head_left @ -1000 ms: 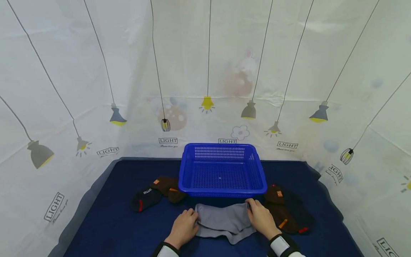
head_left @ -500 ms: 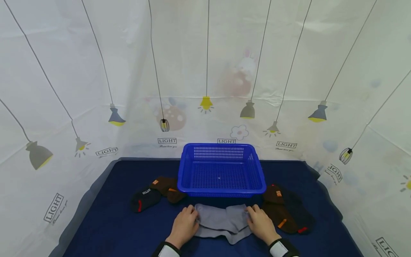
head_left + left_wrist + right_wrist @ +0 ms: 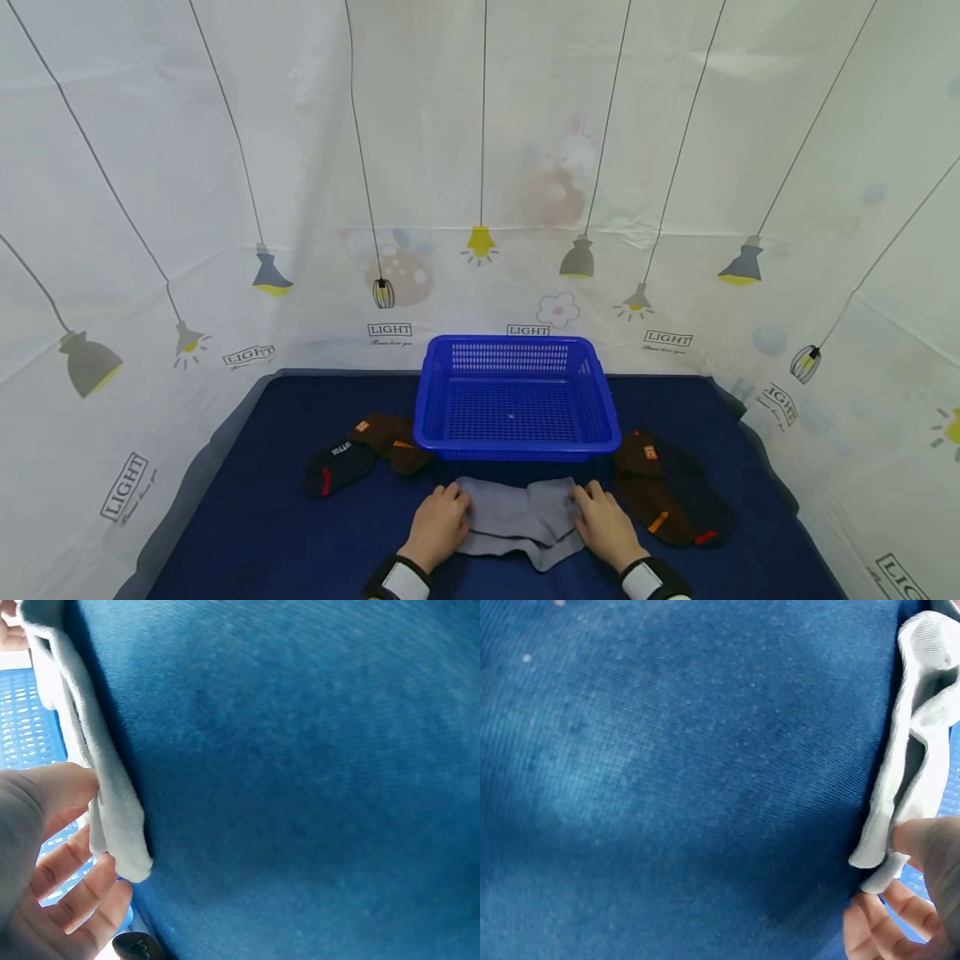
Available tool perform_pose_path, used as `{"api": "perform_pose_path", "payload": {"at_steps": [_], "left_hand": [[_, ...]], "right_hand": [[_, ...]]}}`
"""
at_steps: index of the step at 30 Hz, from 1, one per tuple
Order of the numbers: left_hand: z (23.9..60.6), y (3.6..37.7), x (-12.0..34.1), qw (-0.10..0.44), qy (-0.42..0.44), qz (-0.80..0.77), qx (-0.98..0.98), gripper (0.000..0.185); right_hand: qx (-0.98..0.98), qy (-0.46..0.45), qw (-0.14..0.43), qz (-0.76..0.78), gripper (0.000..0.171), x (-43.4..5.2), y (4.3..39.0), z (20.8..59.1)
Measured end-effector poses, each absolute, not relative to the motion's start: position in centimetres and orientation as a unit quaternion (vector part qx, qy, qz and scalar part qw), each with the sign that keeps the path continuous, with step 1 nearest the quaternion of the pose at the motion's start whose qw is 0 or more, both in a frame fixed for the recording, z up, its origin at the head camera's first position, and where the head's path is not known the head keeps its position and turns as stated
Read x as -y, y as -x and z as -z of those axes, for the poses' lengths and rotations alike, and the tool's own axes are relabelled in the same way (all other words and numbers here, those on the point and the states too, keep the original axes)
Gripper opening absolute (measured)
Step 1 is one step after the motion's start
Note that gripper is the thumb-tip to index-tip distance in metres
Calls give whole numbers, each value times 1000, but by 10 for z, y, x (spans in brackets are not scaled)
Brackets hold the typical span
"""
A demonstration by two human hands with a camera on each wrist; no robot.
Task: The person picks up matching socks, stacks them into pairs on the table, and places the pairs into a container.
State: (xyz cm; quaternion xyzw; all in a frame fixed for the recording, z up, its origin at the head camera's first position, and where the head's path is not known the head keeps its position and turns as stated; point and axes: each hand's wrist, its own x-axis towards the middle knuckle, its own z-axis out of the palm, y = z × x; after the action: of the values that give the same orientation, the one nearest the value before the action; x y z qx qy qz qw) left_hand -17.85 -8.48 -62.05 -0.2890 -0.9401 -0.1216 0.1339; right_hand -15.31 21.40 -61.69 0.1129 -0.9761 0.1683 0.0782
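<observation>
Both hands lie on a grey sock (image 3: 517, 517) spread flat on the blue counter (image 3: 247, 533), just in front of the blue basket (image 3: 516, 400). The left hand (image 3: 437, 529) pinches the sock's left end in its grip; the right hand (image 3: 604, 527) pinches the right end. Dark socks (image 3: 667, 487) lie to either side.

One blue perforated plastic basket (image 3: 516, 400). One grey knitted sock (image 3: 517, 517). Two dark socks to the basket's left: one black (image 3: 339, 463), one brown (image 3: 390, 437). A dark heap of brown and black socks (image 3: 667, 492) on its right, number unclear. Two hands: left (image 3: 438, 525), right (image 3: 603, 525).
</observation>
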Motion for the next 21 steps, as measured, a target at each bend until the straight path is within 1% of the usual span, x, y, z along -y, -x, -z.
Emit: {"api": "perform_pose_path", "payload": {"at_steps": [4,12,17,21], "left_hand": [[624,180,84,133,288,108,942,22],[626,183,82,158,297,92,937,22],[622,185,82,149,293,110,938,21],[614,184,85,138,288,128,939,22]], "right_hand": [[975,-118,90,-166,28,-213,154,620],[969,-143,138,-149,29,-213,156,622],[966,-148,156,-146,28,-214,157,616],[967,-141,151,-153,26,-217,157,606]]}}
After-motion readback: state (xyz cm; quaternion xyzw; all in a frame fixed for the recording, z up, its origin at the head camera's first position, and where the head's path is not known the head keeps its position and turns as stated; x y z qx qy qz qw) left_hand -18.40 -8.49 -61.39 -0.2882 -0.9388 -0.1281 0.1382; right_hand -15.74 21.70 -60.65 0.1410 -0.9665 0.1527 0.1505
